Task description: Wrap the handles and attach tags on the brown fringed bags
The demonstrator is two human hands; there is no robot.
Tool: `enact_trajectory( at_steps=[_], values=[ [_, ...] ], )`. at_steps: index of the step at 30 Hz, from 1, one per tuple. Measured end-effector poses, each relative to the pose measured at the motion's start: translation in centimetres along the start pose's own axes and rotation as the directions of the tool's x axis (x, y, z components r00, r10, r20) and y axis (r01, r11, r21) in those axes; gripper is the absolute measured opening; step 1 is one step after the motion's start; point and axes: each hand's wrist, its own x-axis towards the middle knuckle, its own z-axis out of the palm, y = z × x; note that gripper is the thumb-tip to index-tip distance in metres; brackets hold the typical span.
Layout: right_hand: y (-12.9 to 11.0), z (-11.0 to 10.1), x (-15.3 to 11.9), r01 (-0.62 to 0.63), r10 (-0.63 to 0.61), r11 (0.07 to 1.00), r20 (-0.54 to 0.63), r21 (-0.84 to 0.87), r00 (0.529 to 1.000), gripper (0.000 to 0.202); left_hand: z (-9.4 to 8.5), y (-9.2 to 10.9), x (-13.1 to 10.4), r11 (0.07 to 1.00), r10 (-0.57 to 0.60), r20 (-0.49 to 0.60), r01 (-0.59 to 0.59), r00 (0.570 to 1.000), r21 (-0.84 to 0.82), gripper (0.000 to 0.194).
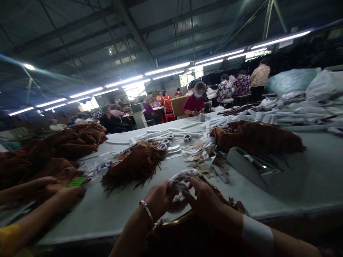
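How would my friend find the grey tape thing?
Start at the big pale table and look towards its right side, where a brown fringed bundle lies. Just in front of that sits the grey tape dispenser, or what looks like one. It's smooth and wedge-shaped, unlike the shaggy bundle and the messy scraps.

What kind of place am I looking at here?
Probably a leather-goods or bag workshop: brown fringed pieces lie on a long white table, a tape dispenser sits to the right, and people work at stations behind, under rows of tube lights.
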Motion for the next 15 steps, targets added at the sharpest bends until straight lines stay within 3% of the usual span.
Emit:
enact_trajectory(
  at_steps=[3,5,7,10,13,15],
  values=[
    [-1.5,-2.5,0.6,0.31,-0.325,0.936,-0.068,-0.168,0.943,0.027,0.0,0.4,0.1,0.999,0.02,-0.004,-0.019,1.0,0.034,0.034],
    [-2.5,-3.7,1.4,0.438,-0.457,0.877,-0.056,-0.199,0.888,0.024,0.0,0.7,0.3,0.999,0.036,-0.014,-0.035,0.999,0.018,0.032],
    [-3.1,-4.2,2.1,0.47,-0.485,0.865,-0.051,-0.173,0.873,0.016,-0.3,1.0,0.5,0.999,0.029,-0.033,-0.029,0.999,-0.017,0.032],
    [-3.2,-4.3,2.5,0.443,-0.45,0.89,-0.051,-0.109,0.892,0.015,-0.7,1.2,0.6,0.993,0.021,-0.031,-0.024,0.999,-0.114,0.031],
    [-3.0,-4.1,2.4,0.437,-0.451,0.878,-0.031,-0.195,0.892,0.027,-0.7,1.2,0.5,0.995,0.023,-0.018,-0.025,1.0,-0.096,0.029],
    [-3.1,-4.0,2.5,0.437,-0.442,0.853,0.05,-0.287,0.896,0.045,-0.3,1.5,0.5,1.0,0.021,-0.032,-0.022,0.999,-0.016,0.028]
  ],
)
